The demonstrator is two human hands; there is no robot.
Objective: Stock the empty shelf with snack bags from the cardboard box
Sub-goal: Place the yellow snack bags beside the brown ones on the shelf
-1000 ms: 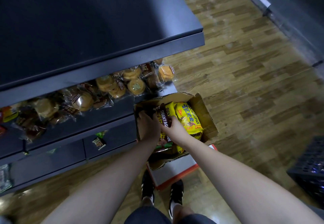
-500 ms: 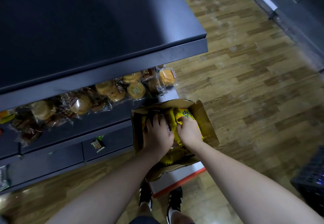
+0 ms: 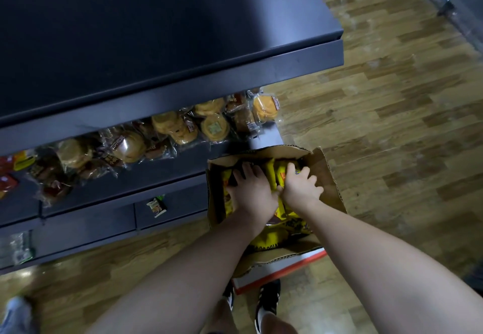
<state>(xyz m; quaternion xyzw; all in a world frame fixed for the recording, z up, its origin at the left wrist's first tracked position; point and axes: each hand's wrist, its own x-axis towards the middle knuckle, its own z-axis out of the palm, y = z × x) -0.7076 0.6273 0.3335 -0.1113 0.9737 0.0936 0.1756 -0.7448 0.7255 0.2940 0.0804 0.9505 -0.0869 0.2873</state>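
Left hand (image 3: 252, 192) fingers (image 3: 247, 170) spread & curled down over the yellow snack bags (image 3: 271, 177) in the cardboard box (image 3: 332, 177), gripping the left part of the bunch. Right hand (image 3: 300, 188) just beside it, thumbs nearly touching; its fingers dig in around the bags on the right, tips hidden w/ the packs. Both hands clamp onto bags from above, wrists toward the near side.

Bags stand on edge, packed side by side; long axes run near-to-far, top edges facing up toward the hands. More yellow packs show below the wrists at the near end of the box, print too blurred to read.

Box sits on the wood floor (image 3: 392, 124), flaps open, its long axis also near-far, tilted a bit rightward at the far end. Near end rests on a white board w/ red edge (image 3: 285, 273). Person's black shoes (image 3: 266, 299) just near of that.

Left of the box: dark shelf unit. Top shelf (image 3: 156, 33) is bare, dark, wide, its front lip running left-right above the box's far-left corner. Lower shelf (image 3: 156, 177) carries wrapped round buns (image 3: 177, 127) in clear packs, lined left to right. One small packet (image 3: 156, 205) lies on the ledge below, close to the box's left wall.
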